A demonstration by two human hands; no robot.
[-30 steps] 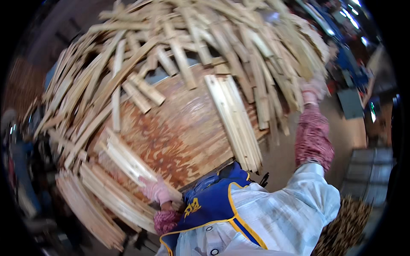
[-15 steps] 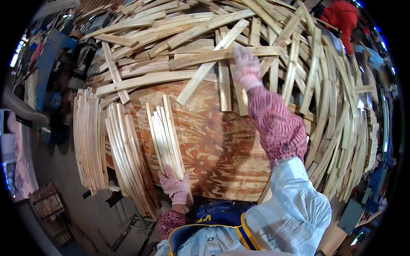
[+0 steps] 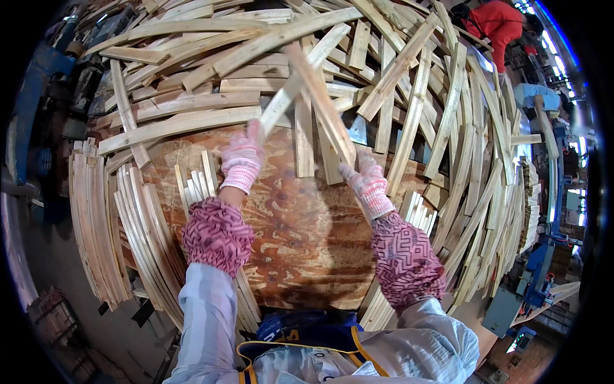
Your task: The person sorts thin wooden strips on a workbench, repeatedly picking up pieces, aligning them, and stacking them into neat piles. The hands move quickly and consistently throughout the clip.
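Observation:
Both of my hands wear pink and white gloves. My right hand (image 3: 368, 182) is closed on the near end of a wooden slat (image 3: 323, 105), which slants away up and to the left. My left hand (image 3: 243, 157) has its fingers at the near end of another pale slat (image 3: 278, 105), lying diagonally on the pile and crossing under the first one; the fingers look closed round that end. Beneath my hands is a stained plywood board (image 3: 300, 243). A bundle of narrow slats (image 3: 246, 297) lies partly hidden under my left arm.
A big loose heap of slats (image 3: 192, 70) fills the far side and curves down the right. Stacked slats (image 3: 96, 230) stand at the left, with another stack (image 3: 150, 237) beside them. More slats (image 3: 377, 307) lie by my right forearm. Someone in red (image 3: 495, 29) bends at the far right.
My left hand has left the slat bundle and reached forward to the diagonal slat. My right hand has drawn back toward me, swinging its slat's end nearer. The view has shifted somewhat.

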